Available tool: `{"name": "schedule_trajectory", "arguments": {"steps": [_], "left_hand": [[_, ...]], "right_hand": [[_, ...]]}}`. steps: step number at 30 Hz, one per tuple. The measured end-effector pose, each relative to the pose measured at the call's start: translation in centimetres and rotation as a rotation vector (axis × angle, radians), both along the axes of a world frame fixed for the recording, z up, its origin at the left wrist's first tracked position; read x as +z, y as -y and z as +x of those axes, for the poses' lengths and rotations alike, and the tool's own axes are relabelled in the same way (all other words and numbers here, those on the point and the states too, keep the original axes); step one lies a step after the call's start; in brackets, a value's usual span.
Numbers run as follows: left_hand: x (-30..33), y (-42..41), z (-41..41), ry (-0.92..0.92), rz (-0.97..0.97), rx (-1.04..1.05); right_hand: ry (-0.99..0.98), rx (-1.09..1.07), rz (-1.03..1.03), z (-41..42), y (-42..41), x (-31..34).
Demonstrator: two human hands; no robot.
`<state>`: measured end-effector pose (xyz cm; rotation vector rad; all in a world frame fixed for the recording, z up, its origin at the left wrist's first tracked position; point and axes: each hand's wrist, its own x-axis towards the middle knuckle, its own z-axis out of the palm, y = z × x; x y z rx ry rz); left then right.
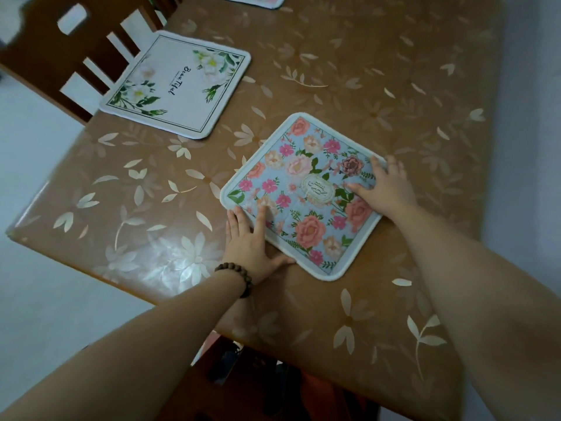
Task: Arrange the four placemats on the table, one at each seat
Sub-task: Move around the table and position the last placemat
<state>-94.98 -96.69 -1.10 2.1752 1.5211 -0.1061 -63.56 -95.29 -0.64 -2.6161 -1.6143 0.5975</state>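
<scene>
Blue floral placemat (pixel 303 196), lying mid-frame on the surface (pixel 394 86): left hand (pixel 249 238) and right hand (pixel 382 189) are pressing its opposite edges, fingers spread flat. Advisable: keep both palms down, squaring it to the near seat's edge. White floral placemat (pixel 179 83) is sitting upper left by the chair (pixel 69 53).

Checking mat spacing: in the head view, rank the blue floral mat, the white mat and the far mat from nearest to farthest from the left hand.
1. Blue floral mat: under the left hand.
2. White mat: by the chair, farther left.
3. Far mat: at the top edge, mostly cut off.
</scene>
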Motion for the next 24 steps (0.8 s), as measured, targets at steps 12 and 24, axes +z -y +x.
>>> {"name": "schedule_trajectory", "arguments": {"steps": [12,24], "left_hand": [[0.0,-4.8,-1.3,-0.079,-0.001,-0.168],[1.6,-8.4,-2.2,-0.041,0.011,-0.35]], "right_hand": [[0.052,-0.296,-0.063,-7.3,9.1,0.5],[0.075,-0.465,-0.111,-17.2,15.8,1.0]]}}
